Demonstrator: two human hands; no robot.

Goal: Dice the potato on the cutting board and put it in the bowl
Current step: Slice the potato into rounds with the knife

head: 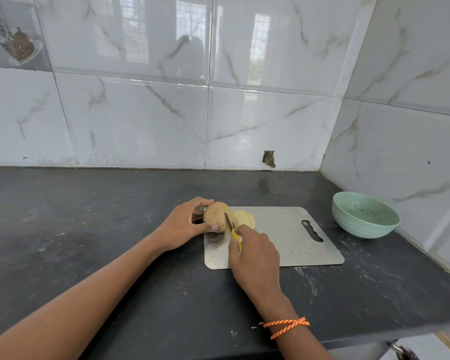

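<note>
My cutting board (283,237) is brushed metal, dull-sheened. The bowl (365,219) looks matt green plastic. The countertop (89,216) is dark, scuffed stone; the wall tiles (140,120) are glossy marble-patterned.

Tan, yellow and steel grey lay around your hands on a near-black counter.

Under your left hand (185,224) the potato (213,215) showed tan-brown skin, and just right of it the cut slices (244,219) were pale yellow. In your right hand (252,253) the knife (233,232) had a bright yellow handle and a dark blade. Beneath both hands the cutting board (283,237) was dull silver-grey. Well to the right of your right hand stood a mint-green bowl (364,216). The countertop (89,216) was charcoal with whitish scuffs, the wall tiles (140,120) white with beige-grey veining. Your right wrist wore an orange braided cord (286,326).
</note>
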